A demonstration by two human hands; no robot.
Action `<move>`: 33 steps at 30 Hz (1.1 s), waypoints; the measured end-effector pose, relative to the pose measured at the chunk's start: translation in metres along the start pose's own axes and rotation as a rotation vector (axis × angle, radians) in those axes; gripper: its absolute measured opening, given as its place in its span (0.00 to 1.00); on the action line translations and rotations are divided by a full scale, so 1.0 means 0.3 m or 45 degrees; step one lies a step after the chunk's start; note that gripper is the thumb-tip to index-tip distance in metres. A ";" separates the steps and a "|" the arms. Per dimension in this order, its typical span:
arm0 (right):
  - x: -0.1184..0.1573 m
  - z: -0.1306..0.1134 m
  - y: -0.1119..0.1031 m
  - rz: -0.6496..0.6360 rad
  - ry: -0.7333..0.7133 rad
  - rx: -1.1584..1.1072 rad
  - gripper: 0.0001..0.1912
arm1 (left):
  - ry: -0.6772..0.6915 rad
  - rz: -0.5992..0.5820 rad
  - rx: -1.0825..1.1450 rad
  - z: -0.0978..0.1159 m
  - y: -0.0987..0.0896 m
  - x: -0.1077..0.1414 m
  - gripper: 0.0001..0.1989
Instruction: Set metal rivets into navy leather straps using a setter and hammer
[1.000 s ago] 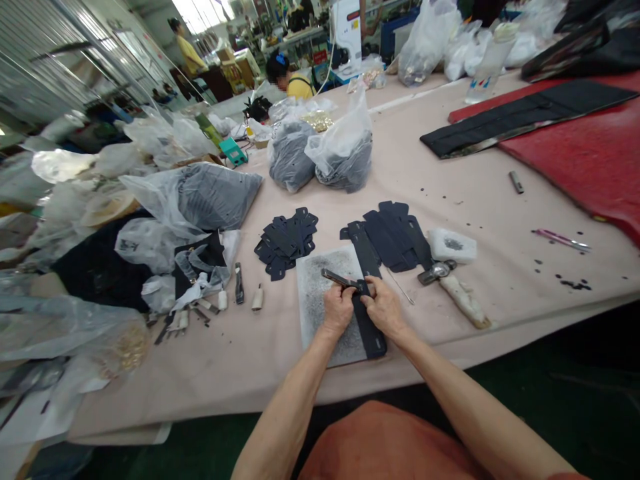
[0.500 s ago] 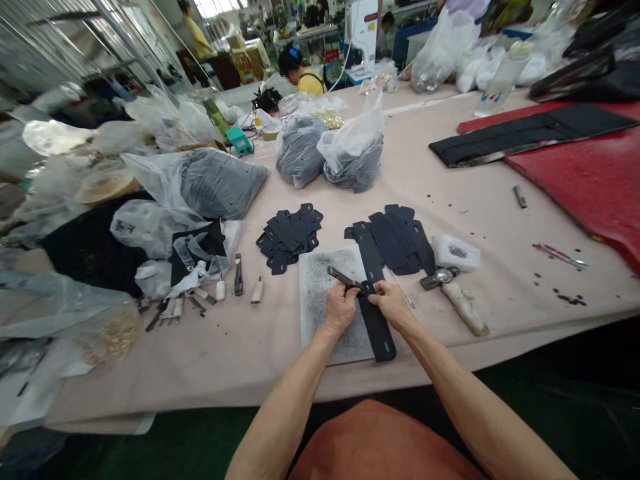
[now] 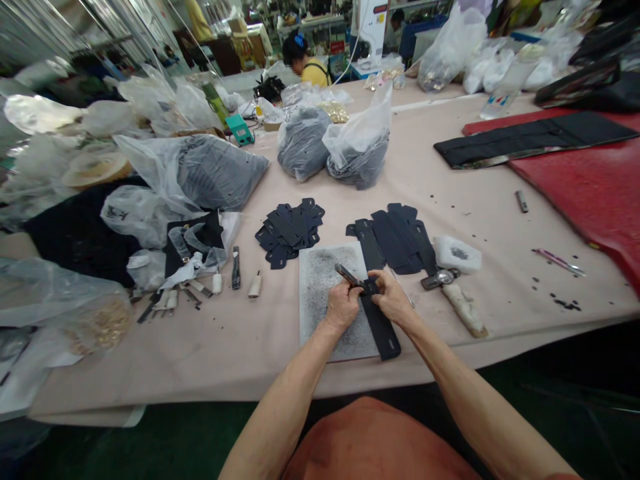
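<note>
The left hand closes around a dark metal tool above the speckled board; the right hand has its fingertips at the far end of a dark strip lying along the board's right edge, though whether they pinch it I cannot tell. The strip's near end already has a slot; its far end, partly covered, looks like the part in hand. Beyond the board lie a left pile with slotted ends and a right pile; which is finished is unclear. Right of the board rests a hammer.
</note>
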State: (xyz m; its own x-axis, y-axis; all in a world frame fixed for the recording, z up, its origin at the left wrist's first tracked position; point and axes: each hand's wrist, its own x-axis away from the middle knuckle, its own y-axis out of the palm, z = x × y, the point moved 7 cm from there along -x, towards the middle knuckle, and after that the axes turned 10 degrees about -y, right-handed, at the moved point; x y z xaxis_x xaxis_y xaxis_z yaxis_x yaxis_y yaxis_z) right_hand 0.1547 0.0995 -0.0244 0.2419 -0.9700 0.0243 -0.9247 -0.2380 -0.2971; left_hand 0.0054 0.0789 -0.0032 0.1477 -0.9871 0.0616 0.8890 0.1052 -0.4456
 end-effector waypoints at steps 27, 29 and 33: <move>-0.043 -0.014 -0.012 -0.090 -0.047 0.409 0.08 | 0.037 0.046 -0.079 0.005 -0.001 0.002 0.09; -0.033 -0.030 -0.012 -0.068 -0.080 0.412 0.05 | 0.060 0.044 -0.110 0.008 0.002 0.004 0.09; 0.067 -0.068 -0.055 -0.159 -0.091 0.126 0.04 | 0.067 0.033 -0.152 0.007 0.010 0.007 0.09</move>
State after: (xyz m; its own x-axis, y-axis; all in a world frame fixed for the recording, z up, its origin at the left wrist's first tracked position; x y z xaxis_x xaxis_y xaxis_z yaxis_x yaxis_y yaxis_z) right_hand 0.1690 0.0828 0.0005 0.3766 -0.9264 0.0000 -0.8536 -0.3471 -0.3885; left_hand 0.0092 0.0774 -0.0023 0.1442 -0.9895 0.0028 0.8266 0.1189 -0.5500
